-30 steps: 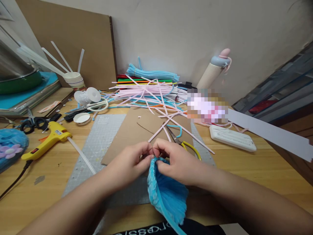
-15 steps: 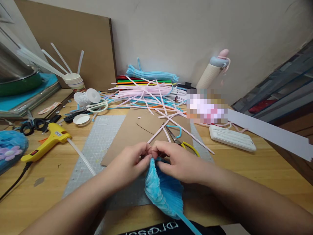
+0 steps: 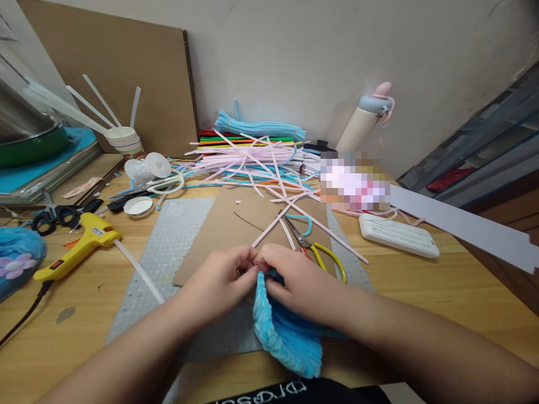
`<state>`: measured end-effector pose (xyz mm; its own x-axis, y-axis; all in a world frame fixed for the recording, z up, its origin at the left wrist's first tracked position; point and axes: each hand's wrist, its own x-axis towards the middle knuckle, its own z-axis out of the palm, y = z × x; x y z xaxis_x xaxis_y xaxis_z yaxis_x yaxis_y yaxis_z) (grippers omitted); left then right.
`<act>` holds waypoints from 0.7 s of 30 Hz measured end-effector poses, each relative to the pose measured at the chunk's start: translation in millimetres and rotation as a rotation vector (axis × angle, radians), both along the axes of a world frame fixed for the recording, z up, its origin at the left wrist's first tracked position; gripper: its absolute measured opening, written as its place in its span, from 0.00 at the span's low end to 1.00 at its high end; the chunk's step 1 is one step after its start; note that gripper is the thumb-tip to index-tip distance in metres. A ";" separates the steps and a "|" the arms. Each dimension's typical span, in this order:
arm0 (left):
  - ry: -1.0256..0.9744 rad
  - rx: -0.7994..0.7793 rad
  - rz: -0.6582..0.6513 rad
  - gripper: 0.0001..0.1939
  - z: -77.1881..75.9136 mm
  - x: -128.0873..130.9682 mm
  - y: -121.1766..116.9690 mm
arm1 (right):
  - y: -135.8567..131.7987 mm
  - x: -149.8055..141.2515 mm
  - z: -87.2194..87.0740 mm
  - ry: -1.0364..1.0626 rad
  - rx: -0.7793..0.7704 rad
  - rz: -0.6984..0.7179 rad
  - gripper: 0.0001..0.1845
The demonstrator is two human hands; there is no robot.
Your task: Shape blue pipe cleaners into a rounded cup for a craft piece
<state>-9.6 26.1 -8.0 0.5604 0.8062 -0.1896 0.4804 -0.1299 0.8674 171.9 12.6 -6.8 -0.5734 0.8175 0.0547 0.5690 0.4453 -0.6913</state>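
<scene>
A fuzzy blue piece of chenille stems [image 3: 278,336], ribbed on its inner side, hangs from my fingers above the near edge of the cutting mat. My left hand [image 3: 229,275] pinches its top tip with thumb and forefinger. My right hand [image 3: 290,278] is closed on the same top edge, its fingertips against those of the left. Whatever lies exactly between the fingertips is hidden. Just beyond my right hand, yellow-handled scissors [image 3: 324,252] lie on brown cardboard [image 3: 210,241], beside a bent blue stem [image 3: 309,223].
On the left lie a yellow glue gun [image 3: 80,247] with its cord, black scissors [image 3: 54,216] and a blue fuzzy item with a flower [image 3: 19,264]. Loose pink stems [image 3: 252,157] pile up at the back. A bottle [image 3: 364,118] and a white box-shaped device [image 3: 398,235] are on the right.
The hands stay pinched together at the tip. The blue piece swings and turns below them; its long trailing stem, earlier pointing toward me, now shows only behind my right wrist.
</scene>
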 end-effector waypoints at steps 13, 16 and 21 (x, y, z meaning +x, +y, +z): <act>-0.398 -0.258 0.167 0.15 4.7 -1.2 2.9 | 5.2 8.9 -18.8 0.498 0.204 -0.151 0.06; -0.298 -0.161 0.110 0.14 5.6 -0.6 1.2 | 5.5 8.7 -21.0 0.618 0.167 -0.132 0.07; -0.183 0.019 0.165 0.12 10.7 -0.2 -3.6 | 6.1 9.0 -21.7 0.618 0.190 -0.146 0.08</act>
<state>-9.9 22.5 2.7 0.4448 0.8920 -0.0810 0.3319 -0.0801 0.9399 180.9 18.7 -28.5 -0.2741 0.8280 0.4891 0.1565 0.5402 -0.8268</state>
